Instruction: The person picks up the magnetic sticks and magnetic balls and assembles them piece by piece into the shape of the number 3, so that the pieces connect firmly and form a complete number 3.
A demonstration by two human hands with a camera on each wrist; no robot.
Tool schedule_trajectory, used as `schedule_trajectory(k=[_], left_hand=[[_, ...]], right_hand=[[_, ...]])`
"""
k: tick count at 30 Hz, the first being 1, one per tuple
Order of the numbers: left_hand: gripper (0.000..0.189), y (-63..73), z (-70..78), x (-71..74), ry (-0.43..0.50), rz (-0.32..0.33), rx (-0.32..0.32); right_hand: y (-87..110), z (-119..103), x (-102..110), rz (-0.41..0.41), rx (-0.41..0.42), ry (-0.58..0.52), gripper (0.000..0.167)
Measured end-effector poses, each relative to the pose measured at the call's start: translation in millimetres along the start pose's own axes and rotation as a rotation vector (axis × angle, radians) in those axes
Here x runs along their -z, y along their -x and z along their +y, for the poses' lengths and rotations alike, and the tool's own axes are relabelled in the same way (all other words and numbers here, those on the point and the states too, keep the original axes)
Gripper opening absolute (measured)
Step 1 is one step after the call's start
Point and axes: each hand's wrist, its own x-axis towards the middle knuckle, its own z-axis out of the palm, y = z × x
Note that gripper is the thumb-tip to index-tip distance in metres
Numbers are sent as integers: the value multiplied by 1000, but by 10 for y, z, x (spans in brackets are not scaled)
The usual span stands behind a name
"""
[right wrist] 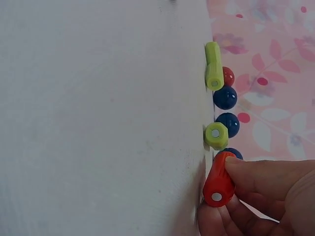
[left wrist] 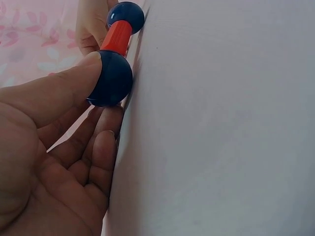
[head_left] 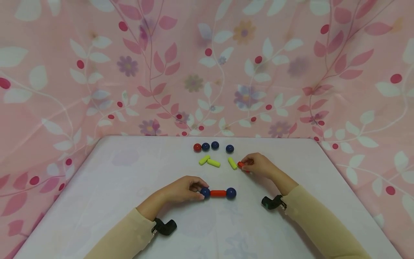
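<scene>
Near the middle of the table my left hand (head_left: 182,189) pinches the left one of two blue balls (left wrist: 115,78), thumb on one side and fingers on the other. A red rod (head_left: 218,193) joins that ball to the second blue ball (head_left: 231,193) in a straight dumbbell shape lying along the table. Farther back on the right, my right hand (head_left: 260,166) pinches another red rod (right wrist: 220,179) between thumb and fingers, low at the tabletop. This rod's near end shows a round silver disc in the right wrist view.
Three lime rods, one of them the nearest lime rod (head_left: 232,163) to my right hand, lie behind the dumbbell. Beyond them stand a red ball (head_left: 197,147) and three blue balls, one a blue ball (head_left: 230,148) apart on the right. A floral cloth (head_left: 207,72) hangs behind the white table (head_left: 129,162).
</scene>
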Motion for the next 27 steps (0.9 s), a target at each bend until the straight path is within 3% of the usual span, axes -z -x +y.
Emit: schedule_trajectory(k=[8,16,27], left_hand=[[31,7,18,-6,-5,8,0],[31,9,20,-4,-3,10,4],[31,1,16,-4,-11,9,8]], right_hand=[[110,-35,19,12,-19,-12,24],[206,-133,-18,-31,-99,-178,28],[280,-270,-172,-56,-115,-300,30]])
